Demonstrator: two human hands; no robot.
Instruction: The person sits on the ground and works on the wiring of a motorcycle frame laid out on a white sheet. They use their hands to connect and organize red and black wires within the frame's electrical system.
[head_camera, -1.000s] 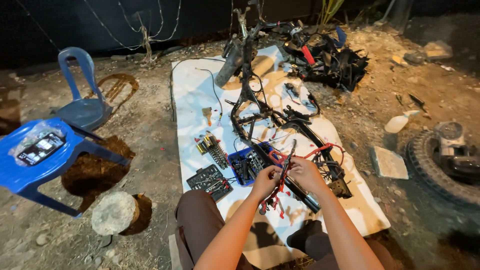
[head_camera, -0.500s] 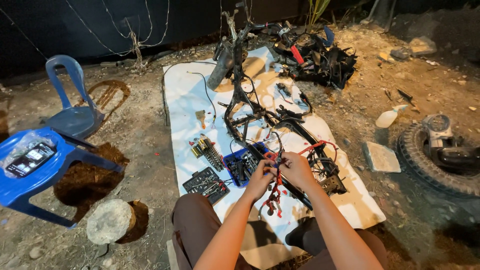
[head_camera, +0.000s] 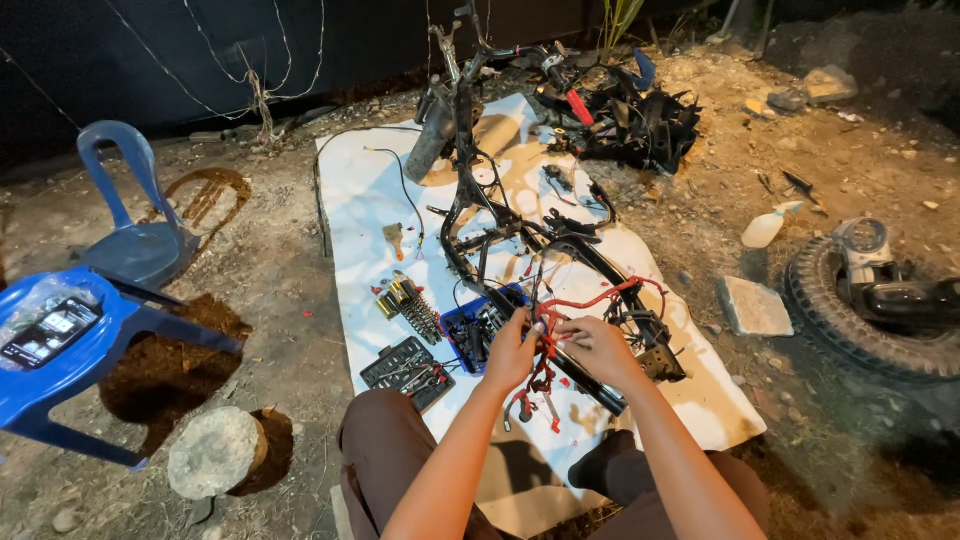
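Clearly the person's two hands are busy with the red wiring harness (head_camera: 545, 375) that hangs off the stripped black scooter frame (head_camera: 520, 235), which lies on a white sheet (head_camera: 355, 200) spread over the dirt. The left hand (head_camera: 512, 352) is closed around the bundle from the nine o'clock side, and the right hand (head_camera: 597, 350) pinches strands of it from three o'clock; the two hands sit just beside each other, at about six o'clock from the frame's middle. Loose red connector ends dangle below the hands toward the person's knees.

To handle this well, it seems wise to keep the left hand as the anchor on the bundle while the right hand works one strand at a time, so no connector is strained. Pulling along the wire's own run, not across the frame tubes, should lower the risk of snagging.

At nine o'clock from the hands lie a blue parts tray (head_camera: 478, 328) and a black socket set (head_camera: 408, 372); a coil shock absorber (head_camera: 412, 305) rests at ten o'clock. A blue chair (head_camera: 130, 225) stands well apart at the left, and a tyre (head_camera: 850, 315) at three o'clock.
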